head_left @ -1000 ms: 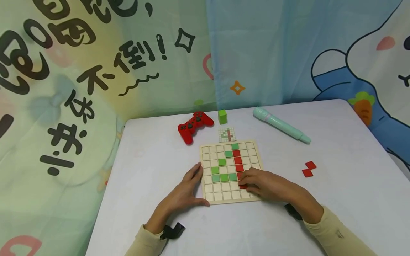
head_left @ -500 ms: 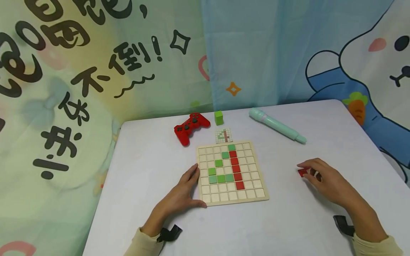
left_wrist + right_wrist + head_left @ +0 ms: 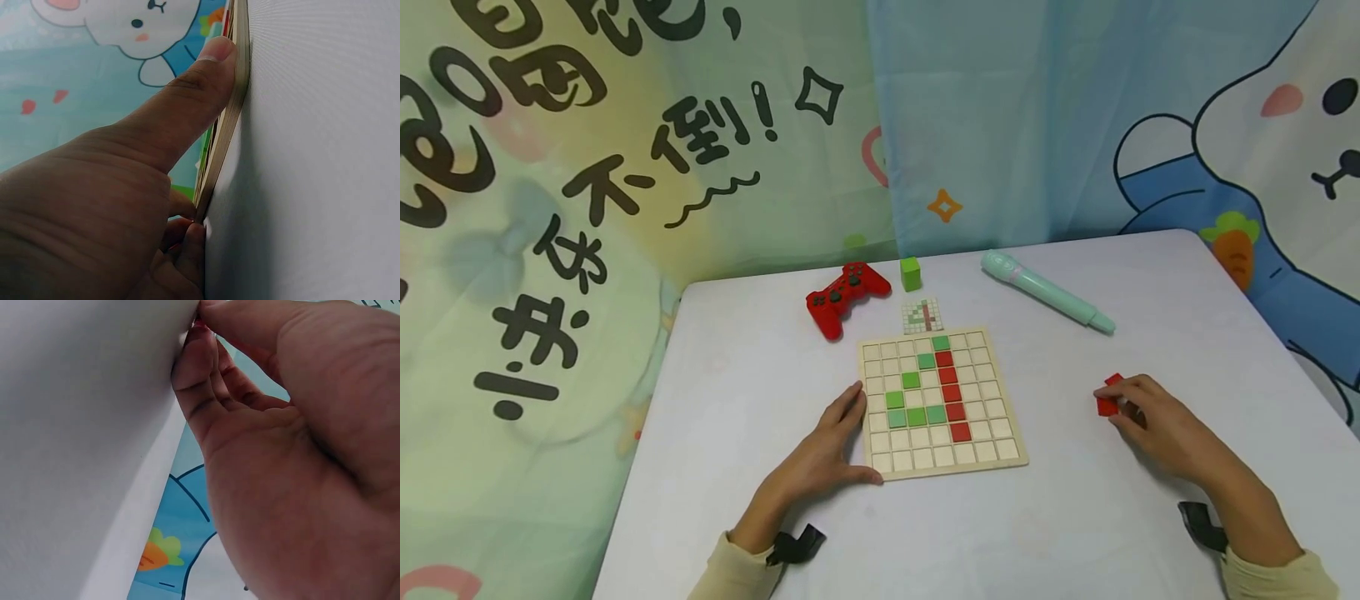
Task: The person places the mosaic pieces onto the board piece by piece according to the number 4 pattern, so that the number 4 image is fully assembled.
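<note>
A wooden grid board (image 3: 925,462) lies on the table with green tiles (image 3: 915,417) in a stepped shape and a column of red tiles (image 3: 951,393). At its left side my left hand (image 3: 820,452) rests, fingers along the left edge and thumb at the near-left corner. The thumb (image 3: 194,87) lies extended against the board's rim (image 3: 234,103) in the left wrist view. Off to the right, my right hand (image 3: 1165,425) pinches a red square tile (image 3: 1107,407) between thumb and fingers. Another red tile (image 3: 1114,379) shows just behind it, partly covered by the fingers.
Beyond the board lies a small pattern card (image 3: 922,317). Further back are a red game controller (image 3: 847,297), a green cube (image 3: 911,274) and a mint-green pen-shaped device (image 3: 1047,292). A printed curtain (image 3: 970,125) hangs behind the table.
My right hand has left the lower end of the red column and moved right to the loose red tiles, where it now pinches one. My left hand has stayed at the board.
</note>
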{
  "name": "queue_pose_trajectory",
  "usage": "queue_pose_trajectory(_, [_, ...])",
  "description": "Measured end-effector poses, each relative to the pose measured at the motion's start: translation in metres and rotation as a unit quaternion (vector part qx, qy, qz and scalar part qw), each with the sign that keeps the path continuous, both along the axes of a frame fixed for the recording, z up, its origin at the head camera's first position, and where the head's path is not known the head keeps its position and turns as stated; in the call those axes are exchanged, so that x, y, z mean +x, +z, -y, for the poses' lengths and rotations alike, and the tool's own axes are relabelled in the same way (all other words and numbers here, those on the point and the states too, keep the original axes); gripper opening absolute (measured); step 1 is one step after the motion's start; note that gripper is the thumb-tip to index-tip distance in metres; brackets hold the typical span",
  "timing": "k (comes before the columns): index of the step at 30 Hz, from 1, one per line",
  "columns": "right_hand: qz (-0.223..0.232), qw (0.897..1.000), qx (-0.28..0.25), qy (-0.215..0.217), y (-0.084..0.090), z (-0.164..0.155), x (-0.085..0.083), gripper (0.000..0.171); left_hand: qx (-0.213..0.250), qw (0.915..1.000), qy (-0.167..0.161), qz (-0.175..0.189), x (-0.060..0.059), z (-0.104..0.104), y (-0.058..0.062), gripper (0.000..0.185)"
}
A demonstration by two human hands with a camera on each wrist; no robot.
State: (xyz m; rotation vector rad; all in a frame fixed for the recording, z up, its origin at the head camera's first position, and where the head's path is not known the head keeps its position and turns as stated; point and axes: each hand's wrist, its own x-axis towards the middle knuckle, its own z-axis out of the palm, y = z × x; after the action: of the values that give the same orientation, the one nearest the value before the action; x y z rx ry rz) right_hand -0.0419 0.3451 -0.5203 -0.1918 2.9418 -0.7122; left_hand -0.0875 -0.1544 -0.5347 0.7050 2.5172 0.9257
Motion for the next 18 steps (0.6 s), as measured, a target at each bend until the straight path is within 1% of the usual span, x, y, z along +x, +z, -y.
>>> queue_pose_trajectory(3, [0.003, 1.000, -0.008, -0.003, 0.002, 0.003, 0.001, 0.042, -0.002, 1.0000, 0.000, 0.000, 0.000, 0.000, 0.001, 0.128])
queue_pose_trajectory(6, [-0.014, 1.000, -0.020, 0.002, 0.005, 0.011, 0.000, 0.039, -0.005, 1.0000, 0.001, 0.000, 0.000, 0.000, 0.002, 0.128])
queue_pose_trajectory(8, [-0.033, 0.999, -0.025, 0.016, 0.009, 0.019, -0.001, 0.036, -0.006, 1.0000, 0.002, 0.000, 0.000, 0.000, 0.002, 0.127])
queue_pose_trajectory(10, [-0.050, 0.997, -0.034, 0.042, 0.014, 0.031, -0.003, 0.033, -0.005, 1.0000, 0.003, 0.001, 0.000, 0.000, 0.001, 0.127])
queue_pose_trajectory(11, [-0.048, 0.997, -0.037, 0.055, 0.017, 0.038, -0.005, 0.031, -0.004, 1.0000, 0.004, 0.002, 0.000, 0.000, 0.001, 0.127])
queue_pose_trajectory(13, [-0.040, 0.995, -0.041, 0.087, 0.024, 0.054, -0.009, 0.029, -0.002, 1.0000, 0.005, 0.003, 0.001, 0.000, 0.001, 0.127])
queue_pose_trajectory(15, [-0.020, 0.991, -0.044, 0.123, 0.031, 0.071, -0.013, 0.028, -0.002, 1.0000, 0.006, 0.005, 0.001, -0.001, 0.000, 0.127])
queue_pose_trajectory(18, [0.002, 0.982, -0.044, 0.182, 0.039, 0.096, -0.017, 0.027, -0.003, 1.0000, 0.005, 0.003, 0.001, -0.001, 0.000, 0.127])
